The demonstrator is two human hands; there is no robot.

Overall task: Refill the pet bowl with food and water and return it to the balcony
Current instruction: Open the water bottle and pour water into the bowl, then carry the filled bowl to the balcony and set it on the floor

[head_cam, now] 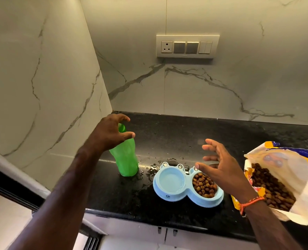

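Both forearms reach out, left hand (110, 131) spread above the green bottle (127, 157), right hand (221, 166) spread over the pet bowl (175, 195).

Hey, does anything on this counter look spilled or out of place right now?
Yes. Water is spilled on the black counter, in drops and puddles between the green bottle and the blue pet bowl and behind the bowl. The food bag lies open on its side with kibble exposed; none looks spilled.

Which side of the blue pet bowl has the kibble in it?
The right compartment, under the right hand and nearest the open food bag. The left compartment holds water.
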